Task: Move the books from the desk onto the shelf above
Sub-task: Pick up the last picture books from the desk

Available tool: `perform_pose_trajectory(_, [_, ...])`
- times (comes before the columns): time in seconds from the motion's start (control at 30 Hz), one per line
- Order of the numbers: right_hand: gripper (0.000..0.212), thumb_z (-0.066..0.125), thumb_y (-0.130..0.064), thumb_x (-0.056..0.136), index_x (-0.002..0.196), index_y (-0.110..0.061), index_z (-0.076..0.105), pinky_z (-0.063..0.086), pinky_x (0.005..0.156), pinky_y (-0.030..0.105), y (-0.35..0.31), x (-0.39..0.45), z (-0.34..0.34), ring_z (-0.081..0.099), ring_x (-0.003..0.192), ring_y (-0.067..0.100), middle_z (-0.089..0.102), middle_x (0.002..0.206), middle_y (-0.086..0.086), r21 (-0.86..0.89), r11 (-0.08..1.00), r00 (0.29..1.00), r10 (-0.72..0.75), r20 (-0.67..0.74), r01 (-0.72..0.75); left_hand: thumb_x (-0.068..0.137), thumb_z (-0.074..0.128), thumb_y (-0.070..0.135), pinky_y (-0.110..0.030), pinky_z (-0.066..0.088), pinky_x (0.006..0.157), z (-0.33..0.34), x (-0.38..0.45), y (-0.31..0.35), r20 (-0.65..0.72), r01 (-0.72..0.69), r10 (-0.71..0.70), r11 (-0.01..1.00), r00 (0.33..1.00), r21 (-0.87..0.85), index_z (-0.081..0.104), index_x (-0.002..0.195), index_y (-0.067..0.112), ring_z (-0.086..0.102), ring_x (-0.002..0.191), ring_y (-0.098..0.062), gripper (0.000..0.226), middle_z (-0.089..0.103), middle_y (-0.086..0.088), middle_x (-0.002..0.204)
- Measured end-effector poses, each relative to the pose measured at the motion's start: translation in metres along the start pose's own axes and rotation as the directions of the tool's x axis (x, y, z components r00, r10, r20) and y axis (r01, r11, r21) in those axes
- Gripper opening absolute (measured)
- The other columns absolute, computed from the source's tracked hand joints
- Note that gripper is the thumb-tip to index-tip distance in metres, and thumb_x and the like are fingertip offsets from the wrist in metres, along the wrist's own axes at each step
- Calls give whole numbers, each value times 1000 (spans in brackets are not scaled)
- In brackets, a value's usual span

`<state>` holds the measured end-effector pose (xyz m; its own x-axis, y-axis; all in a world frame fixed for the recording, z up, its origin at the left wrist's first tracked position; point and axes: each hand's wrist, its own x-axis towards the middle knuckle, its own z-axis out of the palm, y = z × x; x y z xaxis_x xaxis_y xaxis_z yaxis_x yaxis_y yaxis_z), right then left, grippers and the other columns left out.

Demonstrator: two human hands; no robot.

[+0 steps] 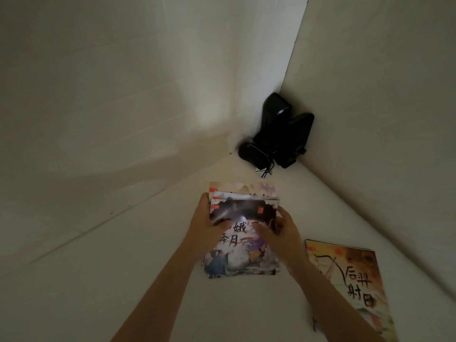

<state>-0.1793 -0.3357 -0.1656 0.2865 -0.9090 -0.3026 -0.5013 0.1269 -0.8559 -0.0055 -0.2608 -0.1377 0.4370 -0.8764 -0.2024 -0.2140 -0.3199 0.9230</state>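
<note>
Holding the stack [243,233] from both sides, your hands sit on a white surface [123,280] that meets two white walls in a corner. Your left hand [209,223] wraps the stack's left edge, fingers curled round the far corner and thumb lying on the top cover. Your right hand [281,230] grips the right edge, thumb on the cover and fingers curled over the side. The stack is several thin picture books, slightly fanned, the top cover dark above and printed with large black characters. It lies flat or nearly so; whether it is lifted off the surface cannot be told. A single book [350,287] with an orange-yellow cover lies flat to the right of the stack, apart from it. Beyond the stack, in the corner, stand two black speakers [281,134] with bundled cables.
</note>
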Motion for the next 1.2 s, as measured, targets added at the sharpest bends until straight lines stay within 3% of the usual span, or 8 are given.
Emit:
perform_pose_trajectory(0.13, [23,60,-15,92,110,-21,49,43,66,13,1,-25,-12,60,79,-3,61,88,-12,-39,970,962,-242,-124,239,85,70,10,-18,49,88,-5,-5,6,-25,-141,141,990,990,-7,47,127,17,62,105,-10,49,62,3,116])
perform_pose_trajectory(0.47, [34,67,-14,87,117,-20,52,44,75,9,41,-61,-14,57,86,-2,61,97,-15,-12,972,958,-232,-169,234,88,67,13,-15,49,81,47,-60,-40,-147,-38,29,998,989,-55,36,135,16,59,96,7,56,55,15,114])
perform_pose_trajectory(0.53, [42,67,-14,88,127,-19,52,47,79,14,39,-65,-43,59,93,8,64,107,-7,-43,982,964,-186,-188,182,87,68,12,-11,48,76,71,-66,-18,-164,-8,-7,996,986,-88,36,134,16,60,91,1,57,56,9,113])
perform_pose_trajectory(0.67, [37,70,-18,85,119,-11,59,39,59,16,64,-89,-123,55,77,19,66,98,9,-219,975,959,-29,-281,-35,77,77,14,-3,44,59,146,-78,9,-100,122,-128,991,987,-60,55,112,15,61,79,-2,42,63,-3,106])
perform_pose_trajectory(0.77, [41,73,-21,80,120,-17,61,39,63,26,94,-109,-165,58,78,25,63,89,7,-366,920,956,28,-293,-140,74,78,21,-3,42,68,196,-97,9,10,128,-129,990,992,52,59,112,15,61,85,-10,43,54,-5,110])
perform_pose_trajectory(0.9, [63,70,-33,84,138,-12,44,38,93,39,123,-118,-176,42,122,36,46,132,16,-505,810,946,177,-272,-297,70,74,39,-26,26,88,222,-112,-7,-66,24,0,932,998,363,59,121,17,48,108,-26,58,52,-7,111])
perform_pose_trajectory(1.03, [102,81,-31,73,150,-4,20,40,103,38,127,-111,-178,48,126,32,44,142,17,-200,927,931,264,-254,-317,72,79,13,-2,40,75,222,-111,3,-5,73,-73,972,997,226,55,120,15,54,84,-9,54,57,-4,110])
perform_pose_trajectory(1.2, [84,88,-27,66,134,-4,44,53,90,39,125,-97,-175,64,102,31,64,112,13,-103,909,898,371,-237,-403,64,78,-8,-9,49,54,216,-98,15,28,283,-287,954,958,101,62,92,18,65,70,-7,41,71,-1,94])
